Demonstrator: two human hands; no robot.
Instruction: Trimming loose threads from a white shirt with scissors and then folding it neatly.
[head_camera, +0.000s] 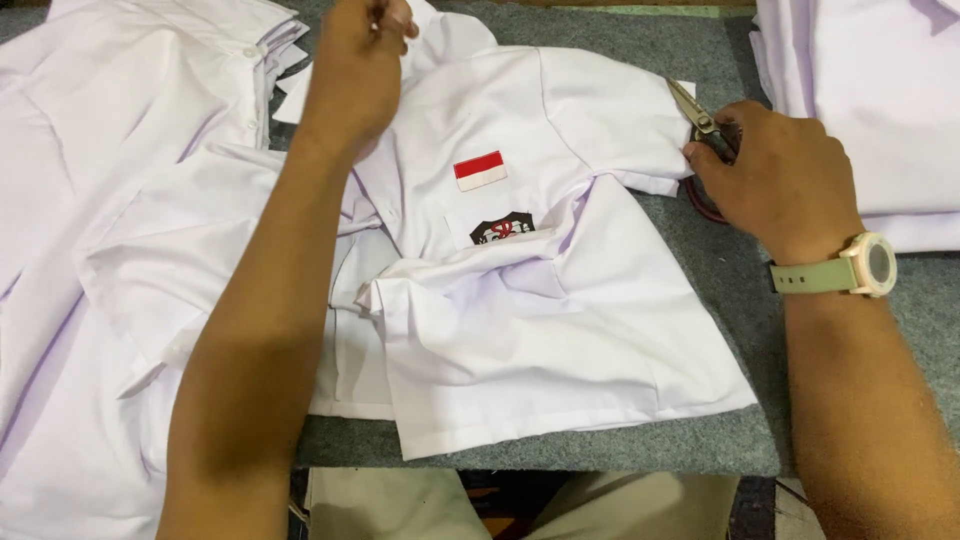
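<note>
The left hand (355, 60) has its fingers pinched shut on the collar end of the white shirt (530, 300), at the top of the view; the fingertips themselves fold away behind the knuckles and the picture's top edge cuts them close, so just what cloth they grip is hard to make out. The right hand (785, 180) is closed about the handles of a pair of scissors (700, 120), and its fingertips touch the hem of the shirt's sleeve. Only the metal blades and a curve of dark red handle show; the rest is hidden under the palm, and whether the blades are parted cannot be told. A watch (868, 265) with a pale case and green strap sits on the right wrist.

The shirt lies face up and rumpled in the middle, its lower part folded over. A red and white patch (481, 170) is sewn on the chest, and below it a dark badge (502, 229) on the pocket, too small to read. The left forearm crosses the shirt's left side and covers it.

More white shirts lie in a pile (90, 180) on the left, cut off by the edge, and another stack (870, 90) lies at the upper right, also cut off. All rest on a grey felt-like table (700, 440). Below its near edge, khaki cloth (420, 505) shows on the person's lap; nothing more of the room is visible.
</note>
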